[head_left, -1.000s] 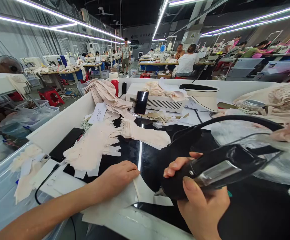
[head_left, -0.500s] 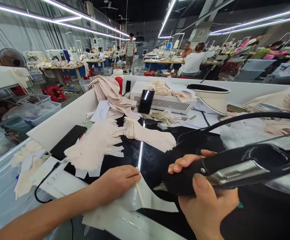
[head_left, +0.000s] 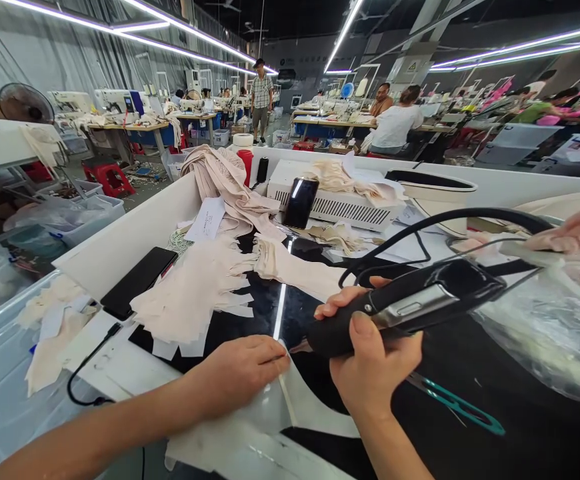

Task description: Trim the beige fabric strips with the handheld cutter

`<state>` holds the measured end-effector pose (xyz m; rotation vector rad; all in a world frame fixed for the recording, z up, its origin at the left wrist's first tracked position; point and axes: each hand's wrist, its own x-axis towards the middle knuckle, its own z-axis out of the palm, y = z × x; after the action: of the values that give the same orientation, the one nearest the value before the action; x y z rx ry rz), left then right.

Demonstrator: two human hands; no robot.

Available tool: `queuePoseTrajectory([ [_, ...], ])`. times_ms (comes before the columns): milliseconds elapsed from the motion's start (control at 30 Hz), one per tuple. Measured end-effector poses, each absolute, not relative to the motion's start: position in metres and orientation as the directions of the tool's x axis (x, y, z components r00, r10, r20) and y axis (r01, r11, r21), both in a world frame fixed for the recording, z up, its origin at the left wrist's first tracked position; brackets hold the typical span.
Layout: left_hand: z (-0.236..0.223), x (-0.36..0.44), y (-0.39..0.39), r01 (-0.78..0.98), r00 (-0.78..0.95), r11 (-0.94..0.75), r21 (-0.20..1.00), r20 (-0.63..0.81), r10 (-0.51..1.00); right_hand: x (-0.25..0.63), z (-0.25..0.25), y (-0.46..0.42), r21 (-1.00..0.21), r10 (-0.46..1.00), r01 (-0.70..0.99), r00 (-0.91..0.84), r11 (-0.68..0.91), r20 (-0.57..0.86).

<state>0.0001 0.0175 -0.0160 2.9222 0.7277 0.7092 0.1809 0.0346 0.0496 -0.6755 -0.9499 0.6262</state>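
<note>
My right hand [head_left: 370, 363] is wrapped round the handle of a black corded hand tool [head_left: 410, 307], whose tip points left toward a pale fabric piece [head_left: 300, 400] on the glossy black worktop [head_left: 495, 373]. My left hand [head_left: 240, 370] lies flat on that piece, fingers pressed together near its upper edge, close to the tool's tip. The tool's black cord [head_left: 450, 217] loops up and to the right.
A heap of cream fabric pieces [head_left: 195, 287] and a black phone [head_left: 137, 280] lie to the left. Teal-handled scissors [head_left: 455, 403] rest right of my hand. Another person's hand [head_left: 575, 230] holds clear plastic [head_left: 545, 320] at right. A white box [head_left: 330, 197] stands behind.
My right hand has brought the tool left and nearer my left hand, uncovering the scissors. Another person's hand has come in at the right edge. The camera tilted slightly.
</note>
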Motion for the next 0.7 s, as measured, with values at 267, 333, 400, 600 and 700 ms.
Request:
queuePoseTrajectory([
  [267, -0.02, -0.001, 0.018, 0.419, 0.77, -0.897, 0.143, 0.468, 0.434, 0.181, 0.048, 0.031, -0.766, 0.746, -0.165, 0.423, 0.621, 0.514],
  [333, -0.019, -0.002, 0.018, 0.411, 0.77, -0.901, 0.137, 0.478, 0.424, 0.182, 0.05, 0.03, -0.768, 0.746, -0.163, 0.428, 0.619, 0.51],
  [400, -0.019, -0.003, 0.018, 0.41, 0.781, -0.903, 0.127, 0.462, 0.419, 0.183, 0.051, 0.028, -0.761, 0.735, -0.165, 0.448, 0.627, 0.509],
  [600, -0.017, -0.005, 0.017, 0.412, 0.783, -0.907, 0.089, 0.474, 0.403, 0.186, 0.05, 0.021, -0.746, 0.724, -0.164, 0.439, 0.646, 0.531],
  [700, -0.015, -0.005, 0.017, 0.402, 0.769, -0.913, 0.074, 0.513, 0.38, 0.185, 0.047, 0.02, -0.748, 0.725, -0.148, 0.427, 0.646, 0.541],
])
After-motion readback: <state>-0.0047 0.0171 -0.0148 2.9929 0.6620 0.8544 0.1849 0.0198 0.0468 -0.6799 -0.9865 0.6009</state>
